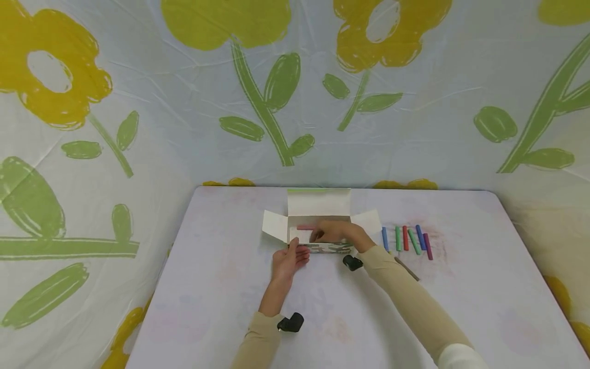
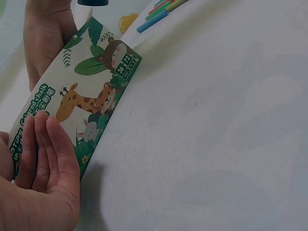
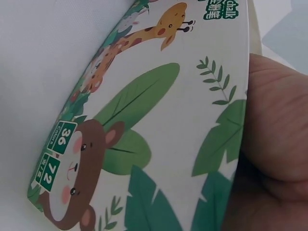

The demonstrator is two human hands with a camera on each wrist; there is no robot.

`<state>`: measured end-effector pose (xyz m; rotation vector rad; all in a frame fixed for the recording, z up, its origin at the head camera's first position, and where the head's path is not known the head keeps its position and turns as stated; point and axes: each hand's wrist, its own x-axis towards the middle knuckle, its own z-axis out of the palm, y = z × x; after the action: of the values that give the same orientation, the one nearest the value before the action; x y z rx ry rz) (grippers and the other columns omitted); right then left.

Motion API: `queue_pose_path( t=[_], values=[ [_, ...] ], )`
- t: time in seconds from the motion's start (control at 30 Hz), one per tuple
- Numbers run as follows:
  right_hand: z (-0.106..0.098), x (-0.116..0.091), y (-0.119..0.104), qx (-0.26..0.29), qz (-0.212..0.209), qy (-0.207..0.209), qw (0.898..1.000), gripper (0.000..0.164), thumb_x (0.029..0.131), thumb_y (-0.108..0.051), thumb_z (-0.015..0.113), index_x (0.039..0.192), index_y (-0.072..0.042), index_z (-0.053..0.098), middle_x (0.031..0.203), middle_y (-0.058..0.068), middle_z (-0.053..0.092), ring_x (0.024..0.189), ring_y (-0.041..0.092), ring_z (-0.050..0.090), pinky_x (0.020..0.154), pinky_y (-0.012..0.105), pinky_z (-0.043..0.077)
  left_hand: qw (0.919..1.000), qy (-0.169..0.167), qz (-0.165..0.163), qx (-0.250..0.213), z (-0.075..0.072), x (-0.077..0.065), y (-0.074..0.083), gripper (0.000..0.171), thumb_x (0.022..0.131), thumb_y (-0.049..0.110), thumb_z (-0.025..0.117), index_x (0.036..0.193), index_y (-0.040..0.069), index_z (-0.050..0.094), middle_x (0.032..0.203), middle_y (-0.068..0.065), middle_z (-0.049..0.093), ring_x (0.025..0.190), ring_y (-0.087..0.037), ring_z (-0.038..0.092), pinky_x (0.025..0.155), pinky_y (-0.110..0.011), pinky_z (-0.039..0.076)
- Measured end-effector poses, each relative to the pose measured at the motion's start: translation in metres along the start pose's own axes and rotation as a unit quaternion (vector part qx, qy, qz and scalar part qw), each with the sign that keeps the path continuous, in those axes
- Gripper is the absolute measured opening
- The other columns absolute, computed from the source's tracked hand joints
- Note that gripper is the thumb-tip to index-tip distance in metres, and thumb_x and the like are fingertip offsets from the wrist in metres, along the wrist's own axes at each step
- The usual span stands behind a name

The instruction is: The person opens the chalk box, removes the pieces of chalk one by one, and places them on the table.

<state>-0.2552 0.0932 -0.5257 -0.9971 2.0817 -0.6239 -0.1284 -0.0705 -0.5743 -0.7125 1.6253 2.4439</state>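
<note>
An open cardboard chalk box (image 2: pixel 84 62) printed with a giraffe and a monkey lies near the table's far side, its flaps spread. At its front left corner my left hand (image 1: pixel 284 262) grips the front wall, thumb over the top edge and fingers along the printed face. My right hand (image 1: pixel 333 231) reaches down inside the box with bent fingers. Just beyond its knuckles a pinkish-red chalk stick (image 1: pixel 305 227) lies lengthwise inside. In the right wrist view the printed wall covers the right fingertips, so I cannot tell whether they hold a chalk.
Right of the box lie several loose chalks, among them a red chalk (image 1: pixel 405 238), a purple chalk (image 1: pixel 428 246) and a green chalk (image 1: pixel 398 239). A brownish stick (image 1: pixel 407 268) lies nearer the right sleeve. Flower-patterned cloth (image 1: pixel 415 143) hangs behind the table.
</note>
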Motion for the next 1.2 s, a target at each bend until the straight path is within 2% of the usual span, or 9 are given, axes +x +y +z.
queue_pose_path(
  t=[0.1, 0.2, 0.37, 0.47, 0.57, 0.7, 0.8, 0.97, 1.2],
  values=[
    [-0.002, 0.003, 0.0, -0.002, -0.003, -0.014, 1.0, 0.023, 0.103, -0.004, 0.059, 0.118, 0.005, 0.073, 0.116, 0.013, 0.073, 0.108, 0.022, 0.068, 0.097, 0.035, 0.056, 1.0, 0.002, 0.001, -0.006, 0.001, 0.0, 0.0, 0.046, 0.105, 0.029, 0.062, 0.097, -0.016, 0.07, 0.082, -0.011, 0.074, 0.071, -0.013, 0.07, 0.072, -0.027, 0.062],
    [-0.003, 0.006, -0.001, 0.0, -0.004, -0.027, 1.0, 0.026, 0.102, -0.003, 0.058, 0.125, 0.005, 0.069, 0.119, 0.013, 0.072, 0.112, 0.024, 0.067, 0.099, 0.036, 0.055, 0.9999, 0.004, 0.003, -0.011, 0.001, 0.0, 0.001, 0.046, 0.104, 0.028, 0.063, 0.098, -0.017, 0.07, 0.081, -0.012, 0.074, 0.069, -0.013, 0.07, 0.072, -0.026, 0.062],
    [-0.003, 0.005, 0.0, 0.006, -0.003, -0.027, 1.0, 0.028, 0.104, -0.005, 0.058, 0.129, 0.004, 0.068, 0.122, 0.011, 0.071, 0.116, 0.022, 0.065, 0.102, 0.035, 0.053, 0.9999, 0.002, 0.003, -0.012, 0.003, -0.001, 0.001, 0.047, 0.104, 0.028, 0.063, 0.1, -0.019, 0.069, 0.083, -0.013, 0.074, 0.069, -0.013, 0.07, 0.072, -0.026, 0.062],
    [-0.003, 0.001, 0.001, 0.018, -0.013, -0.006, 1.0, 0.023, 0.104, -0.005, 0.059, 0.122, 0.002, 0.072, 0.116, 0.008, 0.073, 0.105, 0.017, 0.066, 0.096, 0.034, 0.055, 0.9999, 0.001, 0.004, -0.01, 0.002, -0.001, 0.001, 0.048, 0.104, 0.028, 0.063, 0.1, -0.019, 0.069, 0.083, -0.013, 0.074, 0.069, -0.013, 0.07, 0.072, -0.027, 0.062],
    [-0.003, -0.007, 0.001, 0.025, -0.013, 0.033, 0.999, 0.019, 0.103, -0.008, 0.063, 0.118, -0.003, 0.075, 0.11, 0.003, 0.074, 0.095, 0.013, 0.063, 0.09, 0.032, 0.055, 1.0, 0.005, 0.002, -0.007, 0.002, -0.001, 0.001, 0.048, 0.104, 0.029, 0.063, 0.1, -0.019, 0.069, 0.083, -0.013, 0.074, 0.069, -0.013, 0.07, 0.072, -0.027, 0.062],
    [-0.005, -0.019, 0.002, 0.031, 0.008, 0.084, 0.996, 0.018, 0.102, -0.015, 0.066, 0.117, -0.007, 0.074, 0.108, -0.001, 0.071, 0.093, 0.011, 0.06, 0.087, 0.032, 0.054, 0.9999, 0.01, 0.0, -0.005, 0.001, -0.001, 0.001, 0.049, 0.104, 0.03, 0.063, 0.101, -0.018, 0.069, 0.084, -0.014, 0.074, 0.07, -0.013, 0.07, 0.072, -0.027, 0.062],
    [-0.008, -0.029, 0.002, 0.043, 0.004, 0.11, 0.993, 0.019, 0.103, -0.015, 0.065, 0.118, -0.005, 0.072, 0.108, 0.002, 0.071, 0.093, 0.013, 0.06, 0.086, 0.032, 0.053, 1.0, 0.006, 0.005, -0.003, 0.002, -0.001, 0.0, 0.049, 0.104, 0.03, 0.063, 0.101, -0.019, 0.069, 0.083, -0.014, 0.074, 0.07, -0.013, 0.07, 0.072, -0.027, 0.062],
    [-0.013, -0.041, 0.001, 0.061, -0.028, 0.128, 0.99, 0.023, 0.104, -0.013, 0.063, 0.121, 0.0, 0.071, 0.108, 0.01, 0.072, 0.087, 0.015, 0.059, 0.08, 0.032, 0.052, 0.9999, -0.003, 0.012, 0.001, 0.0, -0.002, 0.001, 0.048, 0.105, 0.03, 0.062, 0.1, -0.017, 0.069, 0.082, -0.011, 0.073, 0.071, -0.013, 0.07, 0.073, -0.027, 0.062],
    [-0.02, -0.063, 0.001, 0.106, -0.072, 0.168, 0.977, 0.022, 0.102, -0.008, 0.064, 0.121, 0.003, 0.069, 0.111, 0.014, 0.07, 0.099, 0.024, 0.068, 0.092, 0.042, 0.057, 0.9999, -0.006, 0.011, 0.01, 0.0, -0.001, 0.0, 0.049, 0.104, 0.032, 0.063, 0.103, -0.017, 0.069, 0.084, -0.011, 0.073, 0.074, -0.014, 0.07, 0.076, -0.028, 0.062]
  ],
)
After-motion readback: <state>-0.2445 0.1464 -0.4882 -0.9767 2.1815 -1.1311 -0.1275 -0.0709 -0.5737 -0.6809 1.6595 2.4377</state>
